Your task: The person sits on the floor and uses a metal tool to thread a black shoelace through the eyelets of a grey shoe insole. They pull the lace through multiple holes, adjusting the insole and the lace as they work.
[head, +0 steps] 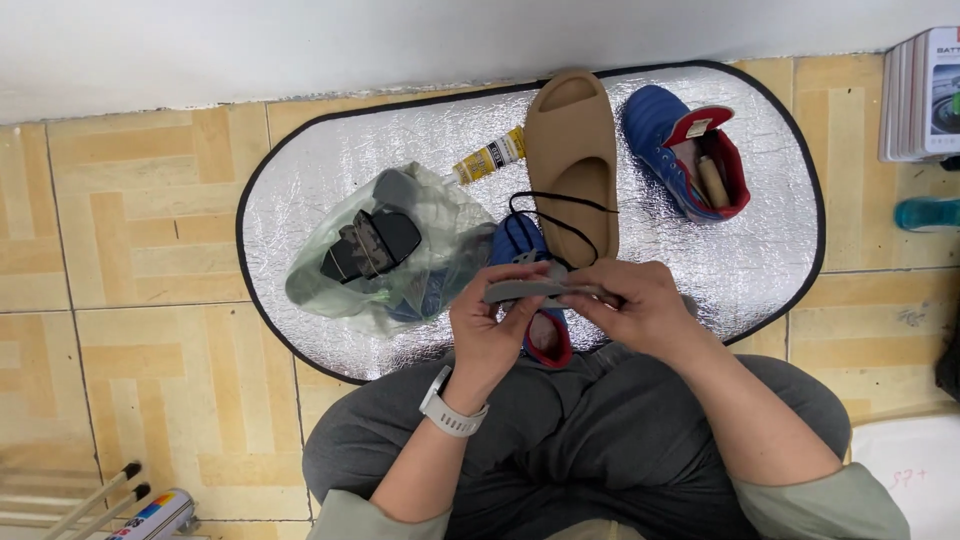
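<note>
My left hand (492, 325) and my right hand (640, 305) both grip a flat grey insole (535, 290), held level above my lap. Just under it lies a blue shoe with a red lining (525, 250), partly hidden by my hands, with a black lace (560, 215) trailing from it. A second blue shoe with red lining (685, 150) lies on the silver mat (330, 170) at the far right, a tan roll tucked inside it. A tan slide sandal (572, 150) lies between the two shoes.
A clear greenish plastic bag (385, 250) with dark items lies left on the mat. A yellow glue tube (490, 155) lies beside the sandal. Boxes (925, 95) and a teal bottle (925, 213) stand at right. Sticks and a can (150, 515) sit bottom left.
</note>
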